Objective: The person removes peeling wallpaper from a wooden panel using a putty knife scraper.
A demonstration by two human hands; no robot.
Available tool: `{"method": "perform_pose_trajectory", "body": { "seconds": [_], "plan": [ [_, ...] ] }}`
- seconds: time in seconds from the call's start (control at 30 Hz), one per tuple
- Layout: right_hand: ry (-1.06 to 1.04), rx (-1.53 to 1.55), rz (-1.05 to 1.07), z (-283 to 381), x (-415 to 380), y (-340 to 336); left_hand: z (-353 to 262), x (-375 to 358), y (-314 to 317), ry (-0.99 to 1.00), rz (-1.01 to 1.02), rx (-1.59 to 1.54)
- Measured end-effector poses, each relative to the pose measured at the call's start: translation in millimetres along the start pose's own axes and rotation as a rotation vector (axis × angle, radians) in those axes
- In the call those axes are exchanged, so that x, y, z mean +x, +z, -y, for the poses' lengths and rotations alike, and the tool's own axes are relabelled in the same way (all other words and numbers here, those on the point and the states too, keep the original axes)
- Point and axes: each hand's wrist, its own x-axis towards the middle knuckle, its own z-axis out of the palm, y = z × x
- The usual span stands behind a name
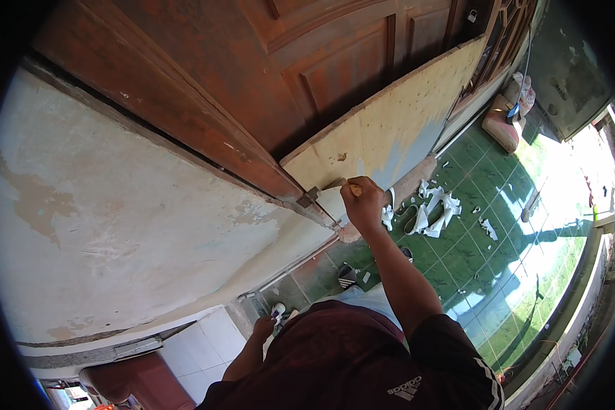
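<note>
My right hand is closed around the wooden handle of a flat-bladed scraper. The scraper's blade is at the lower left end of a pale wooden board, which stands on edge across the bottom of a brown door. A light grey-blue coat covers the board's lower part. Low beside my body, my left hand has curled fingers; a small white and dark thing is close to it. Whatever that hand holds is too small to make out.
Torn white scraps and a shoe lie on the green tiled floor. A patched white wall runs along the left. A sack leans at the far right. A dark red seat is at the lower left.
</note>
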Motion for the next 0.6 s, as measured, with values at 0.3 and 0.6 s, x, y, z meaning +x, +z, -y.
{"method": "perform_pose_trajectory", "body": {
  "seconds": [0.3,0.6],
  "plan": [
    [-0.087,0.041,-0.03,12.9,0.9,-13.5,-128.6,13.6,-64.2,0.14,-0.17,-0.015],
    [-0.067,0.056,0.053,-3.6,8.6,-0.1,-92.5,1.5,-53.7,0.094,-0.096,0.037]
  ]
}}
